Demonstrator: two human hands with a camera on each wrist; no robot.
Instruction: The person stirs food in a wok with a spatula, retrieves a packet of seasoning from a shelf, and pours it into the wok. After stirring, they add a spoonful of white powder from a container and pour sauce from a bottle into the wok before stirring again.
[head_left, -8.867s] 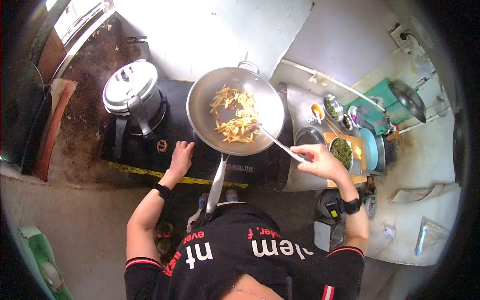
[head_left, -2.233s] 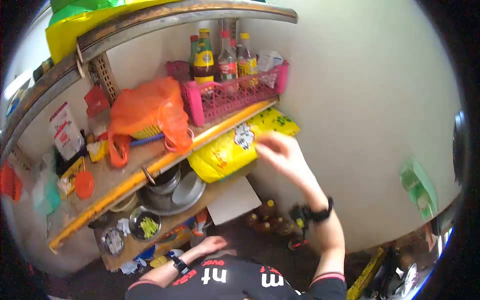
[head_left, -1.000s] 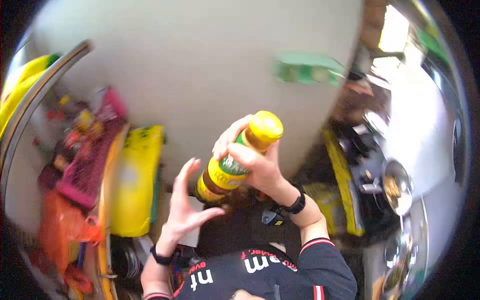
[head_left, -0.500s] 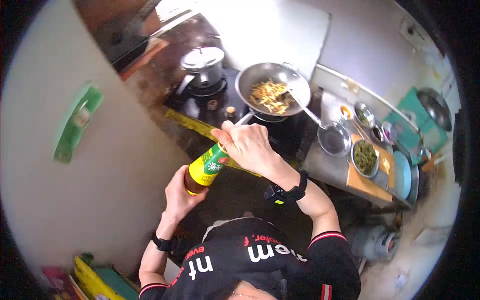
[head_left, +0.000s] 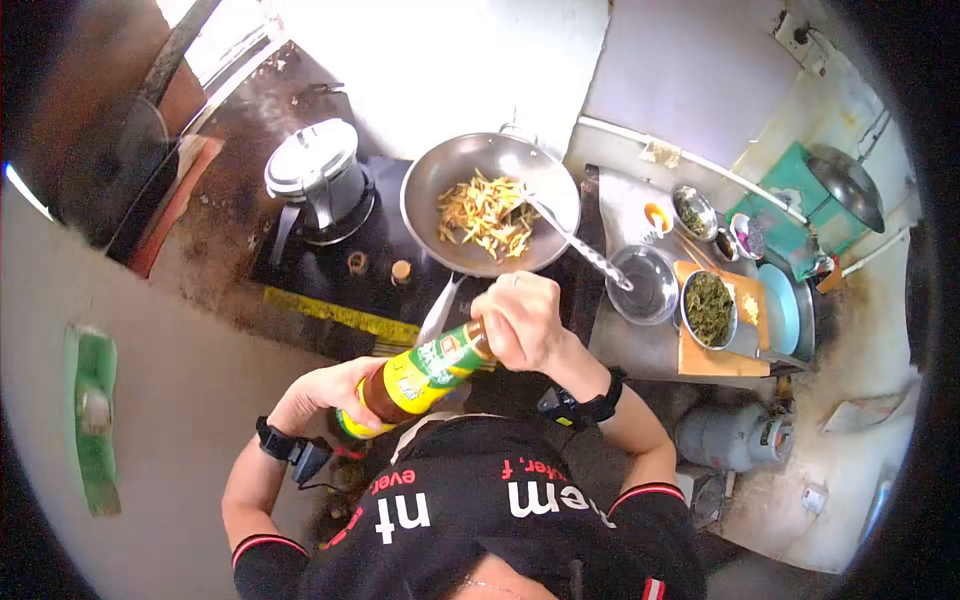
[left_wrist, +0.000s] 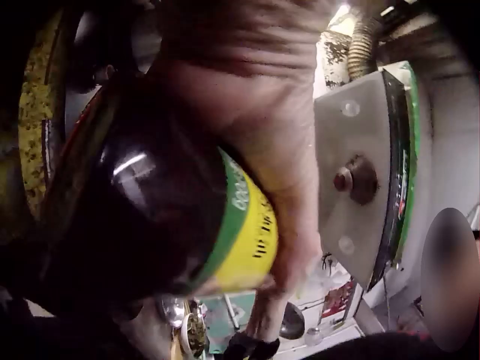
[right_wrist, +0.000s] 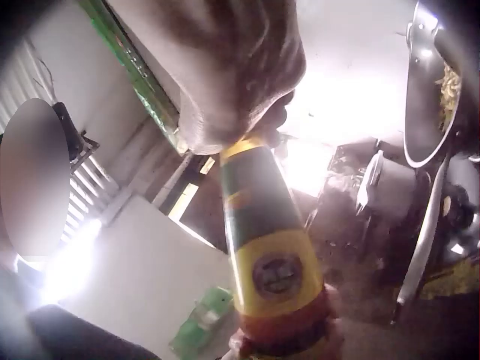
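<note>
Hands hold a tilted bottle (head_left: 420,375) close to the chest: left hand (head_left: 330,390) cups its base, right hand (head_left: 520,320) wraps its cap. Beyond, wok (head_left: 490,205) of food sits on the stove (head_left: 330,280), beside a pot (head_left: 315,175).

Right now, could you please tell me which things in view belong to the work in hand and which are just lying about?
In use:
- yellow-and-green-labelled brown sauce bottle: left hand grips its base, right hand covers its cap end
- steel wok of yellow vegetable strips
- long metal ladle resting in the wok

Lying about:
- steel pressure cooker
- steel bowl of chopped greens
- empty steel bowl
- grey gas cylinder
</note>
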